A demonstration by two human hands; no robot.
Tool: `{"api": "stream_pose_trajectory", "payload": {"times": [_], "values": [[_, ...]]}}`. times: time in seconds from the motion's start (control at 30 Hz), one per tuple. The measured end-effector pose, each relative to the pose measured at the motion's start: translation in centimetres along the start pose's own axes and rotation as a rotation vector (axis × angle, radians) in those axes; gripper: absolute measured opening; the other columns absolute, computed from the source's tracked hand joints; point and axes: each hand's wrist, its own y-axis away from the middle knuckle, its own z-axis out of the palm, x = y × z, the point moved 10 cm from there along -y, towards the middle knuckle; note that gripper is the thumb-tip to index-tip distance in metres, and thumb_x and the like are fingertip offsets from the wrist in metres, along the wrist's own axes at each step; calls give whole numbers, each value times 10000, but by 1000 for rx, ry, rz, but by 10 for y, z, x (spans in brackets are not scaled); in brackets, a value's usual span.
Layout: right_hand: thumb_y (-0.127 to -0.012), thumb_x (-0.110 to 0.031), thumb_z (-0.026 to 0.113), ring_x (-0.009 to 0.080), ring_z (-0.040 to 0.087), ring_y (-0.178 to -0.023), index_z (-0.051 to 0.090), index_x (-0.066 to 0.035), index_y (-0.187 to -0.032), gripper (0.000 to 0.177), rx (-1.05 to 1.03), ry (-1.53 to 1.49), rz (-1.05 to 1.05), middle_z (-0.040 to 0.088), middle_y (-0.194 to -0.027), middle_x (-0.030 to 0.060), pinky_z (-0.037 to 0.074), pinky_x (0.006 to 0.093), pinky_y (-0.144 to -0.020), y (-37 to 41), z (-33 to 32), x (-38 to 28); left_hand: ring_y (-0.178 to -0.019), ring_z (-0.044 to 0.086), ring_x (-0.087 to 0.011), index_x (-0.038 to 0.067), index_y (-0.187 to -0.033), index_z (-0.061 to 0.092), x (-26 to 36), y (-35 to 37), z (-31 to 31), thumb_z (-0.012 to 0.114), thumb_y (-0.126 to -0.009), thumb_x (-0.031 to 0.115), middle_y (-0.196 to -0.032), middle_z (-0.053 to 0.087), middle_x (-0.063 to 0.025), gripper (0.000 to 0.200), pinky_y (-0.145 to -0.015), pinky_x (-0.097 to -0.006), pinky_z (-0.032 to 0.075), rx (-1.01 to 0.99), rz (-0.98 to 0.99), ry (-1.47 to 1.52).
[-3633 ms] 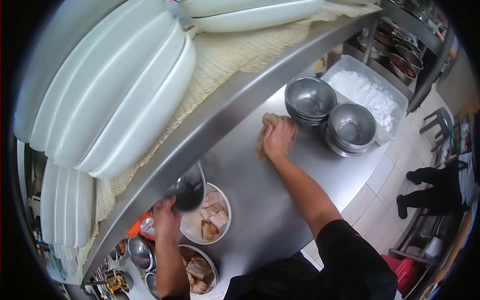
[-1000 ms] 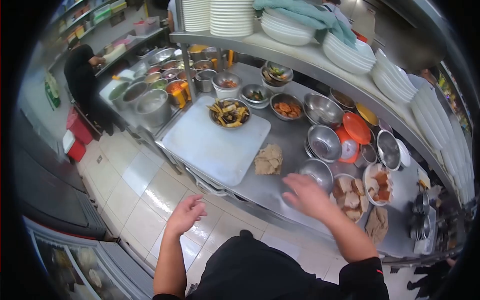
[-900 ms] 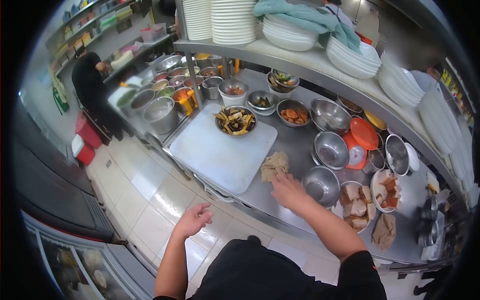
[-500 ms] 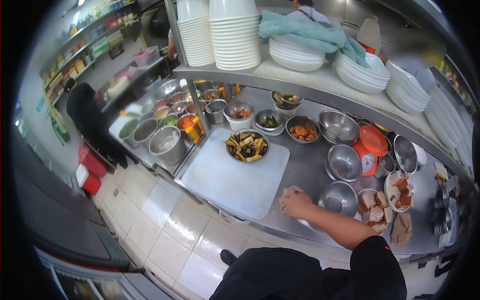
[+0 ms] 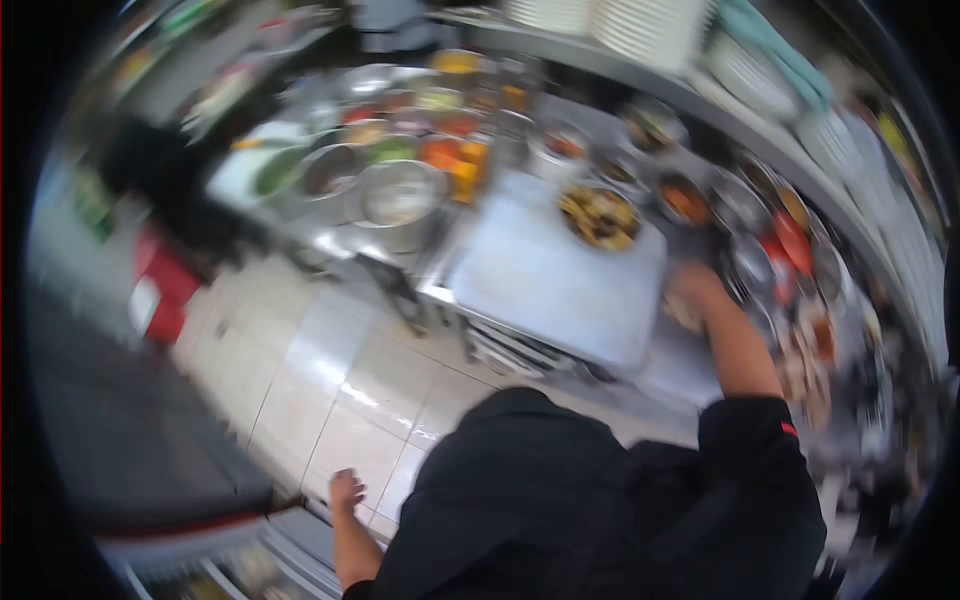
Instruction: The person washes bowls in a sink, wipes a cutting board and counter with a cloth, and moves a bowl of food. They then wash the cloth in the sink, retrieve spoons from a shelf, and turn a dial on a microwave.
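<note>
My right hand [image 5: 695,284] is on the steel counter, just right of the white cutting board [image 5: 540,280]. It is closed on a pale cloth [image 5: 682,314], blurred by motion. My left hand [image 5: 346,489] hangs low over the tiled floor, away from the counter. Its fingers look loosely bent and apart, with nothing visible in them. On the board's far right corner sits a metal bowl of dark and yellow cut pieces [image 5: 600,216], apart from both hands.
Left of the board stand several metal containers of ingredients and a large steel pot [image 5: 400,195]. Metal bowls [image 5: 748,262] and a red scale [image 5: 790,245] crowd the right. Stacked white plates [image 5: 655,30] line the shelf. A person in dark clothes [image 5: 160,170] is at far left.
The view has swung and tilted, so the counter shifts right and blurs. My left hand has come into view at the lower left. My right hand still grips the cloth beside the board.
</note>
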Motion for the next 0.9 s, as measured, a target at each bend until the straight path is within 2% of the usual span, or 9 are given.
{"api": "stream_pose_trajectory", "payload": {"times": [0.17, 0.33, 0.43, 0.5, 0.53, 0.57, 0.6, 0.73, 0.9], "values": [[-808, -147, 588, 369, 630, -897, 654, 17, -1003, 263, 42, 429, -514, 656, -957, 218, 491, 426, -816, 10, 64, -20, -945, 630, -242, 141, -1339, 409, 148, -7, -39, 467, -967, 416, -1174, 582, -116, 466, -686, -390, 518, 88, 53, 44], [-845, -82, 516, 424, 565, -1036, 553, 6, -1210, 377, 474, -9, -361, 594, -1125, 238, 458, 464, -907, 71, 108, 28, -849, 622, -207, 126, -1267, 465, 211, -58, -39, 463, -970, 380, -1086, 593, -94, 390, -645, -360, 513, -7, -6, -249], [-811, -66, 556, 389, 519, -1082, 618, -23, -1028, 230, 612, 132, -334, 608, -1036, 200, 434, 478, -926, 89, 136, 60, -762, 621, -207, 112, -1186, 500, 213, -103, -54, 469, -964, 335, -979, 589, -78, 316, -601, -365, 504, -45, -40, -326], [-789, -58, 536, 366, 560, -1029, 652, -31, -924, 180, 305, 124, -91, 636, -1013, 183, 429, 496, -929, 74, 146, 78, -711, 622, -213, 98, -1149, 523, 203, -123, -66, 496, -953, 313, -875, 571, -64, 292, -580, -374, 503, -50, -74, -316], [-750, -112, 620, 354, 567, -1025, 668, -63, -1071, 328, 29, 825, -202, 634, -1066, 163, 451, 448, -920, 57, 178, 86, -747, 643, -234, 88, -1139, 539, 193, -135, -73, 526, -938, 316, -882, 583, -73, 304, -598, -389, 518, -17, -136, -318], [-737, -214, 689, 347, 576, -1052, 688, -65, -1045, 342, -9, 797, -25, 641, -1103, 146, 450, 440, -939, 48, 170, 122, -766, 652, -242, 80, -1137, 543, 193, -126, -78, 537, -931, 318, -893, 588, -80, 314, -610, -401, 526, -30, -153, -277], [-707, -273, 755, 354, 600, -1016, 711, -54, -957, 336, -244, 911, 14, 652, -1099, 156, 469, 435, -909, 72, 135, 37, -784, 661, -251, 72, -1134, 548, 195, -124, -75, 549, -924, 319, -904, 593, -87, 324, -623, -412, 533, -59, -163, -235], [-732, -81, 727, 170, 616, -771, 674, -30, -819, 114, 88, -51, -262, 639, -830, 75, 494, 279, -701, 47, 26, -261, -805, 669, -252, 56, -1124, 557, 154, -141, -104, 543, -911, 326, -929, 607, -101, 344, -657, -433, 532, 11, -299, -205], [-731, -108, 748, 277, 604, -771, 632, -13, -847, 189, 174, 34, -976, 593, -826, 124, 472, 367, -692, 96, 43, -589, -834, 663, -256, 82, -1119, 556, 148, -155, -121, 543, -910, 343, -993, 604, -93, 334, -690, -458, 523, -98, -322, -207]]}}
